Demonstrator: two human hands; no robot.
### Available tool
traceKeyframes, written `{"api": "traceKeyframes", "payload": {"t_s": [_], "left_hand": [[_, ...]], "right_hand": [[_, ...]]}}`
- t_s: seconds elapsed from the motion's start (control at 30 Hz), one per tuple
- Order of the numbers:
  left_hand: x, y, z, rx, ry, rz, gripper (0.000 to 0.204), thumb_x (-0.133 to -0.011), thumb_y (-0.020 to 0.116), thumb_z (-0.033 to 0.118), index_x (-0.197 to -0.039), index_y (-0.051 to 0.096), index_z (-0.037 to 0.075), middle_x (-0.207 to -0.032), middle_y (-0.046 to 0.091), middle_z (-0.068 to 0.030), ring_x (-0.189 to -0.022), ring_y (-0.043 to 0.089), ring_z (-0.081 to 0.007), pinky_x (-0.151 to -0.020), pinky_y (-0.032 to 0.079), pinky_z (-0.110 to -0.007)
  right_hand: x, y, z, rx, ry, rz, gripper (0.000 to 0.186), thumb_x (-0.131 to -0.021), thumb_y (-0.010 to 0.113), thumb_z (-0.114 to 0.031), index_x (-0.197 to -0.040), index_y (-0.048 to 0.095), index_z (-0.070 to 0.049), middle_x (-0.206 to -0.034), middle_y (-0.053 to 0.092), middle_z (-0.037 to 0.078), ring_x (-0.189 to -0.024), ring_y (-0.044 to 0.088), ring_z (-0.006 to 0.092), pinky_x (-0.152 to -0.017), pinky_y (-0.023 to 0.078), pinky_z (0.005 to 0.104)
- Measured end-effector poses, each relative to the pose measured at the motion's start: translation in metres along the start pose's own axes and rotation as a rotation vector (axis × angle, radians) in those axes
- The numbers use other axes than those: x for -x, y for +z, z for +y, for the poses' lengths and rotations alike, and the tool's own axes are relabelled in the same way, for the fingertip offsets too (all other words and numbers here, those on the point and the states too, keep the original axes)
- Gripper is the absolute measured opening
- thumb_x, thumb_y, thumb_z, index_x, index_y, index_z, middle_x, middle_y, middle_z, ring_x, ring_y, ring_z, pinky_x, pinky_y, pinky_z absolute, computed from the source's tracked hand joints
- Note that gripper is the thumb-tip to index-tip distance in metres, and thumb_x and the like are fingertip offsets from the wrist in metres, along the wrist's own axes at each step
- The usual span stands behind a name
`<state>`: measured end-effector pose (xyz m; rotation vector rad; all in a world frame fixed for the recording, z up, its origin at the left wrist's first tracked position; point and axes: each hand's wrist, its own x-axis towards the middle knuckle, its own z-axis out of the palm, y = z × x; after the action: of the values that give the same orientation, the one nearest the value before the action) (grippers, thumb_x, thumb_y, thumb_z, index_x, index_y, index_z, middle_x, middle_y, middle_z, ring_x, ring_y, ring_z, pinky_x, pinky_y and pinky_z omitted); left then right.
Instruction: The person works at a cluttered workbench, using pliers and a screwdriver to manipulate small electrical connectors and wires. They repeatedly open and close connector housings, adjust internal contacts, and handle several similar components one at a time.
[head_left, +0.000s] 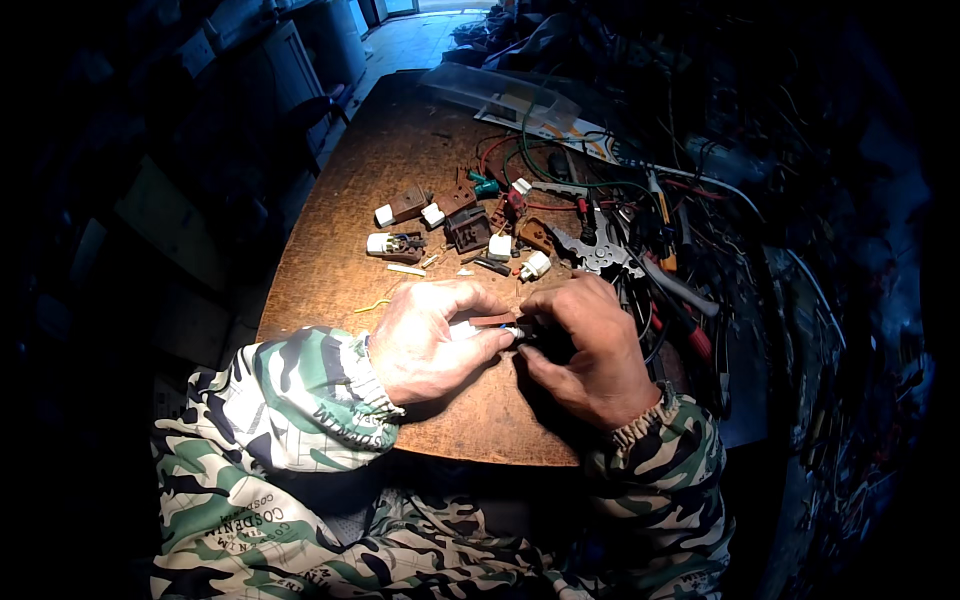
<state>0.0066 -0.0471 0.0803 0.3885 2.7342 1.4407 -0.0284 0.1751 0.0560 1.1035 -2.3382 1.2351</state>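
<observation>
My left hand (428, 338) pinches a small brown and white connector piece (492, 321) between thumb and fingers, just above the table's near part. A bit of blue and white shows at its right end. Curled close against that end is my right hand (598, 345); whatever lies between its fingertips is hidden in shadow. Beyond the hands lie brown connector housings with white ends, among them an opened one (396, 246) with metal parts inside. A white plug piece (535, 266) sits just past my right fingers, near a pair of grey metal pliers (600, 256).
The worn wooden table (335, 215) has a curved near edge. A yellow wire piece (373, 306) lies left of my hands. Tangled cables and tools crowd the right side, including a red-handled tool (697, 343). A clear plastic sheet (480, 90) lies at the far end.
</observation>
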Motion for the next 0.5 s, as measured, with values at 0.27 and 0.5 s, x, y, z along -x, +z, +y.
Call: {"api": "traceKeyframes", "payload": {"t_s": [0.27, 0.5], "left_hand": [[0.012, -0.014, -0.005, -0.071, 0.118, 0.027, 0.020, -0.087, 0.080, 0.014, -0.102, 0.076, 0.001, -0.090, 0.074, -0.0161, -0.081, 0.075, -0.0302, -0.070, 0.058, -0.038], [0.005, -0.006, -0.005, -0.068, 0.149, 0.079, 0.019, -0.087, 0.081, 0.016, -0.099, 0.075, 0.003, -0.088, 0.074, -0.0163, -0.078, 0.075, -0.0326, -0.070, 0.059, -0.040]], "right_hand": [[-0.030, -0.023, -0.010, 0.147, 0.186, -0.082, 0.017, -0.082, 0.076, -0.003, -0.097, 0.073, 0.003, -0.093, 0.068, 0.018, -0.086, 0.067, 0.0352, -0.077, 0.053, 0.0437], [-0.060, 0.008, 0.002, 0.602, 0.112, -0.256, 0.020, -0.077, 0.080, -0.012, -0.095, 0.079, -0.003, -0.099, 0.067, 0.016, -0.101, 0.061, 0.0349, -0.091, 0.049, 0.0459]]}}
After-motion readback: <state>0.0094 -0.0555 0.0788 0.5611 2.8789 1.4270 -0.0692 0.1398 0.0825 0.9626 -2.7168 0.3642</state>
